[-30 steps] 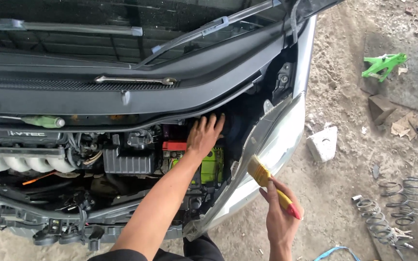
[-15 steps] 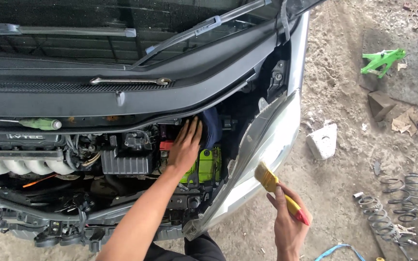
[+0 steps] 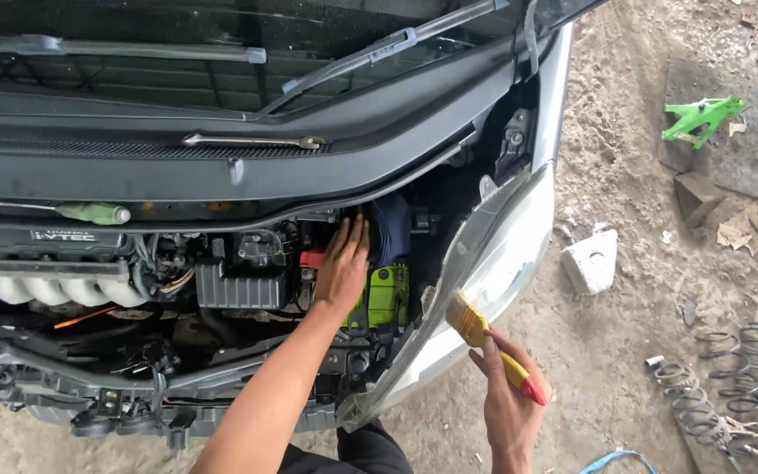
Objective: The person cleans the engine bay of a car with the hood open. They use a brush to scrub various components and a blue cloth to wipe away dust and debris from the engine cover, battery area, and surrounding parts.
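Left hand: the left hand [image 3: 344,268] lies flat, fingers together and stretched, palm down on the green-topped car battery [image 3: 385,294]; fingertips reach the dark blue cloth [image 3: 389,228] just behind it. It grips nothing.
Right hand: the right hand [image 3: 506,395] is closed around the yellow handle of a flat paintbrush with a red end [image 3: 489,341], bristles up, just beside the silver front wing [image 3: 519,237].
Battery spot: far corner of the engine bay, between the black ribbed box [image 3: 240,285] and the wing edge.
Room: tight inside the bay, with hoses and brackets close around; open dirt ground [image 3: 625,351] right of the wing, coil springs [image 3: 712,386] well apart.
Change: half a second ago the left fingers sat lower beside the cloth; they have slid up to it. Brush has risen slightly.
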